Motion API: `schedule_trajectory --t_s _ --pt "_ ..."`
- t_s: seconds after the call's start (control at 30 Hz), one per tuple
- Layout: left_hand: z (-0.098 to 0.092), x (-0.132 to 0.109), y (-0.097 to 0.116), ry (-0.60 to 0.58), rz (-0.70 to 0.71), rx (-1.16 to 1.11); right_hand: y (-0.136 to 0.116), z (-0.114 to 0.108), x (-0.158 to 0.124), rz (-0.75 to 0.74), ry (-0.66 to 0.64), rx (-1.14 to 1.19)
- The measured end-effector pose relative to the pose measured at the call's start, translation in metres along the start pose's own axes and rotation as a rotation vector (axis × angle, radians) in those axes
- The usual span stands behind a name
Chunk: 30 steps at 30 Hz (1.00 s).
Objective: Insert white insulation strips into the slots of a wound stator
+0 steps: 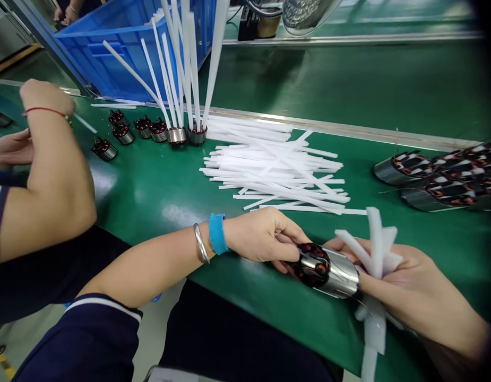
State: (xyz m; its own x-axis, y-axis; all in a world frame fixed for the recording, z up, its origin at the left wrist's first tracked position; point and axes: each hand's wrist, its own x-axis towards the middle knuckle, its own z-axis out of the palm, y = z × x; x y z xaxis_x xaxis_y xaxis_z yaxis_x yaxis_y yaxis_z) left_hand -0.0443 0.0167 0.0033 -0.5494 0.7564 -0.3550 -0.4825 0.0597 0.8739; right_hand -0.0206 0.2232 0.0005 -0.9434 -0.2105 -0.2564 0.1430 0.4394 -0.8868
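A motor stator (341,273) with a silver core and dark copper windings is held sideways between both hands, above the near edge of the green bench. My left hand (265,236), with a blue band and a silver bangle at the wrist, pinches the winding end. My right hand (416,286) grips the other end, its thumb along the metal core. White strips (375,249) stick out of that end between the right fingers, up and down. Thin wires trail from the core. The far fingertips of both hands are partly hidden behind the stator.
A pile of loose white strips (277,170) lies on the green bench (161,185). Behind it stand small stators (177,137), two with tall strips upright, before a blue crate (121,63). Larger stators (444,191) cluster at right. A co-worker's arm (58,159) reaches in from the left.
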Motion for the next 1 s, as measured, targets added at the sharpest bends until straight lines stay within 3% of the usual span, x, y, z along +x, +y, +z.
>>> schedule_trajectory --t_s 0.33,0.53,0.77,0.9,1.0 --pt "0.005 0.000 -0.007 -0.007 0.025 -0.139 0.010 0.001 -0.003 -0.038 -0.098 0.300" --pt "0.010 0.000 -0.008 0.093 0.116 -0.032 0.012 0.001 -0.001 0.006 -0.105 0.300" --pt "0.016 0.003 -0.013 0.167 0.114 -0.008 0.007 -0.004 -0.004 -0.028 -0.154 0.180" --pt "0.013 0.002 -0.008 0.219 0.139 -0.133 0.003 -0.011 -0.001 -0.095 -0.179 0.142" --pt "0.010 0.001 -0.003 0.259 0.086 -0.242 0.002 -0.019 0.005 -0.135 -0.074 0.173"
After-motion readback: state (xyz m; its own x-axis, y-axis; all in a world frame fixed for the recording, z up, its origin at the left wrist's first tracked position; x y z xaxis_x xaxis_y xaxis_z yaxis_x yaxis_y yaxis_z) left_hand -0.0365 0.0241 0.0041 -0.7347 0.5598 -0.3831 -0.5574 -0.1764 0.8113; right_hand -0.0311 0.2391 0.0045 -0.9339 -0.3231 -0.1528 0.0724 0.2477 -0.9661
